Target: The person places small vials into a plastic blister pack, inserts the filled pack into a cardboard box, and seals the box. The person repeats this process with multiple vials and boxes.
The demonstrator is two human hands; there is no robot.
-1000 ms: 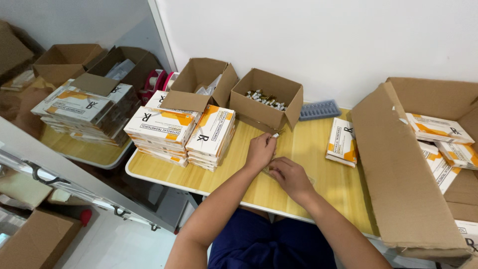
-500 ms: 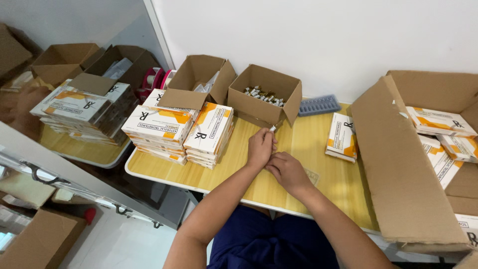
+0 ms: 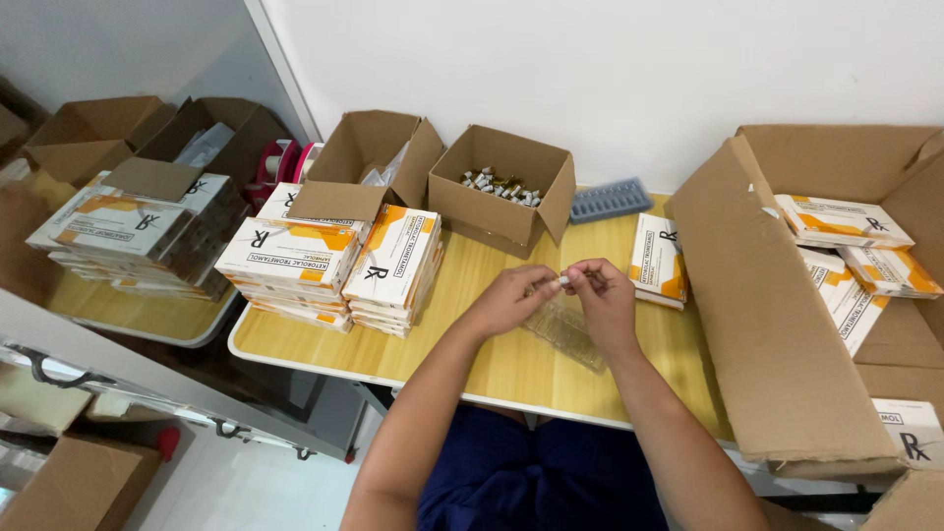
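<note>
Both our hands meet just above the clear plastic tray (image 3: 563,331): left hand (image 3: 511,298) and right hand (image 3: 602,295) each pinch an end of a small ampoule (image 3: 565,281), other fingers loosely curled. The tray lies flat on the wooden table (image 3: 472,344). Behind the tray sits an open carton of ampoules (image 3: 503,190), left of it two stacks of white-orange boxes (image 3: 334,261), right of it a big cardboard box (image 3: 787,324).

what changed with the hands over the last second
Both hands rose off the table and shifted right; the left hand and right hand now pinch a small vial together above the clear tray, uncovered since. The carton stacks and vial box stayed put.
</note>
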